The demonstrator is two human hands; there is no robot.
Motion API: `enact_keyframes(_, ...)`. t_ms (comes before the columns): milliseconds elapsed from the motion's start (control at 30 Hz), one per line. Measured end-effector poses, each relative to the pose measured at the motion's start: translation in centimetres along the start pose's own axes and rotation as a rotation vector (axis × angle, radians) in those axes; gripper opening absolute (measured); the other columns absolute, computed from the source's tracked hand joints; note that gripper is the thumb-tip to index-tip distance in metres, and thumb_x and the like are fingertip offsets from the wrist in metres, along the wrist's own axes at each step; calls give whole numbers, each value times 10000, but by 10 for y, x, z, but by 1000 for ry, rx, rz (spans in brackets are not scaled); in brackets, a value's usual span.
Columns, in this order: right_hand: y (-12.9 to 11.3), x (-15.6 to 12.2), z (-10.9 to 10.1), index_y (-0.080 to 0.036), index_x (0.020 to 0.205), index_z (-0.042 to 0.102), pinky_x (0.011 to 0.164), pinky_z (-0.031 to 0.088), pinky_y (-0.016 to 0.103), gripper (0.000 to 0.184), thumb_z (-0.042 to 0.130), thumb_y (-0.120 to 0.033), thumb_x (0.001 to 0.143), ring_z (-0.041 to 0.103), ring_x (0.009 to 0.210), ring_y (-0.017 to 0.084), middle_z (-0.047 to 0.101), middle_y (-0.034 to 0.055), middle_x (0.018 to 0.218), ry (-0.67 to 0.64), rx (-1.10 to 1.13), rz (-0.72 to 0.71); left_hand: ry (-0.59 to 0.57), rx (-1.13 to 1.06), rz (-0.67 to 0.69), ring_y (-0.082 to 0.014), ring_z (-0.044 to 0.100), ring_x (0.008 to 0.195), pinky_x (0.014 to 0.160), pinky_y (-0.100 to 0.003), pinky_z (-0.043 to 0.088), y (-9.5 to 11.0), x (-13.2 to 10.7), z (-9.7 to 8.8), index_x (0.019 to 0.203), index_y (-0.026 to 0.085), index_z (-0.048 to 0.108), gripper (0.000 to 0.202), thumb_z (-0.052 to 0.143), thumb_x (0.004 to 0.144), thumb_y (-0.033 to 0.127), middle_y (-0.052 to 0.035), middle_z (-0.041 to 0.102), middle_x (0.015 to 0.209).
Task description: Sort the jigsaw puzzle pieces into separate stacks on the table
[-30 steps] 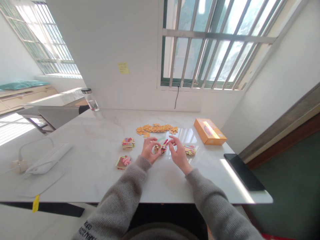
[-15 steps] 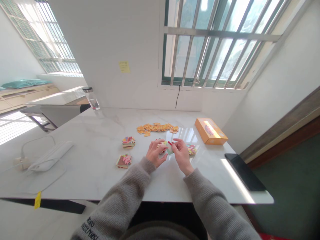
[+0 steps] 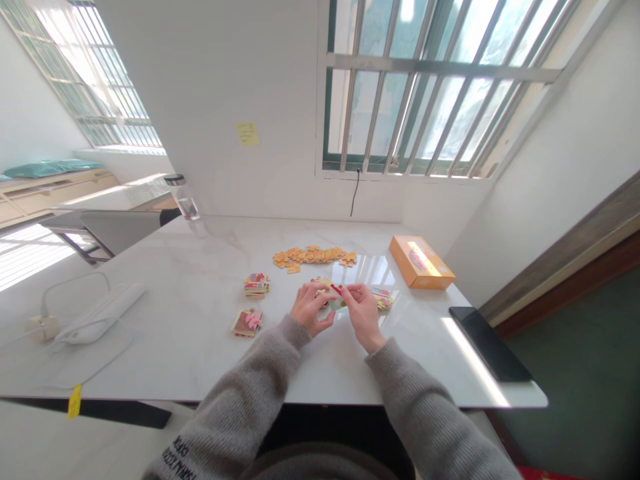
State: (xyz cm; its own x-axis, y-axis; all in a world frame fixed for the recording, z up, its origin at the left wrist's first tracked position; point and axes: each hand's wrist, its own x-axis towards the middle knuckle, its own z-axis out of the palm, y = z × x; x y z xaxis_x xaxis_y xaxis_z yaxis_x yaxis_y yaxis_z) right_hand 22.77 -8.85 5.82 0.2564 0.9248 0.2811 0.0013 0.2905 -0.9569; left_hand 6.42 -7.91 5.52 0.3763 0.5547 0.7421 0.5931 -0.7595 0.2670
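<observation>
My right hand [image 3: 363,312] pinches a small pale-green and red jigsaw piece [image 3: 337,303] between thumb and fingers, just above the table. My left hand [image 3: 311,308] has its curled fingertips at the left edge of that piece, with the thumb lower down; its exact contact is partly hidden. Behind my left fingers lies a colourful pile of pieces [image 3: 320,281], mostly covered. Another loose pile [image 3: 384,299] shows to the right of my right hand. Two stacks sit to the left, the farther stack [image 3: 257,285] and the nearer stack [image 3: 247,323] with a pink piece on top.
A row of orange pieces [image 3: 315,255] lies farther back on the white table [image 3: 190,320]. An orange box [image 3: 423,262] and a black phone or tablet [image 3: 490,343] are at the right. A bottle [image 3: 184,198] stands back left; a white power strip [image 3: 105,313] lies at left.
My right fingers have closed in lower around the piece. My left fingertips have come nearer its edge. The stacks, orange pieces and box have not moved.
</observation>
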Motion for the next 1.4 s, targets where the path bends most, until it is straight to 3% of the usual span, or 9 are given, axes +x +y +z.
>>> enact_keyframes(200, -4, -4, 0, -219, 820, 562, 643, 518, 306, 279, 680, -471, 839, 652, 655, 172, 685, 2, 705, -90, 64, 1, -34, 155, 107, -289, 589, 1078, 945, -463, 443, 0, 0, -10, 978, 271, 626, 338, 665, 672, 132, -62, 672, 1164)
enact_keyframes(400, -9, 1, -9, -216, 908, 582, 699, 527, 329, 197, 560, -412, 910, 629, 689, 167, 664, 13, 757, -42, -26, -118, -53, 141, 8, -307, 569, 1130, 995, -489, 409, -2, -19, -43, 898, 255, 567, 318, 644, 621, 118, -51, 695, 1156)
enact_keyframes(600, -5, 3, -15, -217, 955, 576, 697, 512, 329, 167, 514, -371, 936, 619, 684, 170, 641, 8, 740, -108, -117, -199, -27, 98, -128, -283, 580, 1089, 987, -465, 446, -45, -55, -109, 828, 256, 463, 317, 603, 591, 99, -51, 722, 1099)
enact_keyframes(767, -9, -4, -12, -223, 995, 596, 736, 491, 329, 154, 489, -325, 953, 617, 710, 178, 646, 8, 742, -208, -312, -320, -136, 164, -222, -277, 586, 1047, 982, -471, 445, -86, -87, -145, 768, 254, 426, 283, 601, 593, 115, -47, 736, 1090)
enact_keyframes(1000, -12, -8, -10, -226, 1007, 608, 721, 490, 314, 168, 465, -298, 957, 606, 703, 178, 626, 0, 726, -296, -398, -366, -141, 149, -298, -265, 594, 1016, 967, -465, 455, -103, -114, -151, 774, 253, 427, 256, 591, 617, 136, -41, 736, 1092)
enact_keyframes(1400, -6, -5, -12, -199, 1038, 632, 715, 490, 301, 195, 462, -250, 958, 606, 728, 175, 649, 24, 779, -310, -465, -407, -259, 105, -328, -274, 561, 1067, 993, -462, 447, -91, -104, -154, 824, 225, 492, 211, 559, 632, 169, -80, 683, 1149)
